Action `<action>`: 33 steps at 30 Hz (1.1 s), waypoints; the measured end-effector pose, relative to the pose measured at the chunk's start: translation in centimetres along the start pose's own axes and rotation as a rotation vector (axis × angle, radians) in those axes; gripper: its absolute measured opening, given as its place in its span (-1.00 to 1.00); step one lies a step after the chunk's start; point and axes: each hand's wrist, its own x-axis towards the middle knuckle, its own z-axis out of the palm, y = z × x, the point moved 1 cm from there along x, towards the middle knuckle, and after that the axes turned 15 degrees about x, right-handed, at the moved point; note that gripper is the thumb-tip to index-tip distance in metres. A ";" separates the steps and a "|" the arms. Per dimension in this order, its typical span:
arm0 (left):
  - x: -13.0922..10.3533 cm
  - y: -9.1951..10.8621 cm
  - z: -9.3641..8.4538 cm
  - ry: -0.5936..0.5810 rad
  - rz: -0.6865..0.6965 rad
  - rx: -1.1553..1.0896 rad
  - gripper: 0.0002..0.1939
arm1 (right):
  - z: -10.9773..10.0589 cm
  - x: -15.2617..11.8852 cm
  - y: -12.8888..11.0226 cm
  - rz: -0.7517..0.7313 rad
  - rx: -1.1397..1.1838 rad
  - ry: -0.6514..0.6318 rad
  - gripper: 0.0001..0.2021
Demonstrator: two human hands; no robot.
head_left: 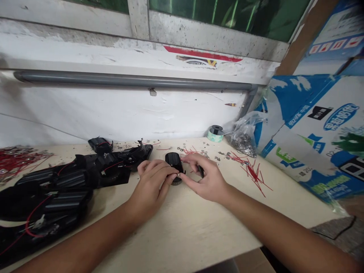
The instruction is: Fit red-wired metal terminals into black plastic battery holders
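The left hand (152, 182) has its grip closed on a black part (174, 163), fingertips meeting it at the near end. The right hand (205, 179) pinches in from the other side, a small dark piece (201, 171) held between its fingers. The part stands between both hands on the bench (182, 227), long axis running away toward the wall; the left hand is nearer. Black housings (71, 178) lie left, red wires (253, 168) right.

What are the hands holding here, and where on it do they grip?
Both hands meet on a small black plastic housing. The left hand pinches its near lower end; the right hand touches the same end. What the right fingers grip is too small to tell.
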 end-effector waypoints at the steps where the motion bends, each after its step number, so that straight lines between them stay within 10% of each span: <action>1: 0.0 0.0 0.0 -0.012 -0.012 0.004 -0.85 | 0.0 0.0 0.0 0.064 0.049 0.003 -0.65; 8: -0.3 0.0 0.3 -0.140 -0.095 0.016 -0.88 | 0.0 0.1 1.1 0.350 0.545 0.047 -0.83; 21: -0.2 -0.3 0.7 -0.097 -0.111 0.046 -0.87 | 0.7 0.4 1.3 0.500 0.511 0.152 -0.75; 33: -0.2 -0.2 0.6 -0.072 -0.073 0.035 -0.84 | 0.5 0.4 0.0 0.184 0.097 -0.096 -0.95</action>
